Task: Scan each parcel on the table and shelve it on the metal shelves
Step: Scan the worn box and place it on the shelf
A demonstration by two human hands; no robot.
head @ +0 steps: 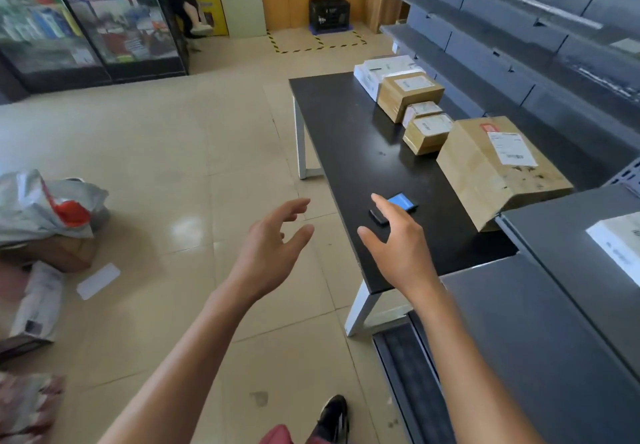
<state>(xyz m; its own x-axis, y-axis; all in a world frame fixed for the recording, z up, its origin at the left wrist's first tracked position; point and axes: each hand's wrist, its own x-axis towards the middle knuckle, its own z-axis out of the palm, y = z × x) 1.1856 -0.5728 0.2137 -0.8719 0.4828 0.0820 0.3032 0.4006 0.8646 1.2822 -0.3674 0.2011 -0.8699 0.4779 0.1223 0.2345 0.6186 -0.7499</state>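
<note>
Two bare hands reach forward over a beige tiled floor [194, 166] toward a black-topped table with white legs [346, 138]. The right hand [398, 246], fingers spread and holding nothing, hovers above the table's near edge, its forefinger just short of a small black handheld scanner with a lit blue screen [394, 208]. The left hand [273, 235], also empty with fingers relaxed, hangs over the floor beside the table. Beyond the right hand a large brown cardboard parcel with a white label [498, 170] heads a row of smaller cardboard and white parcels. Grey metal shelves [519, 48] rise to the right of both hands.
</note>
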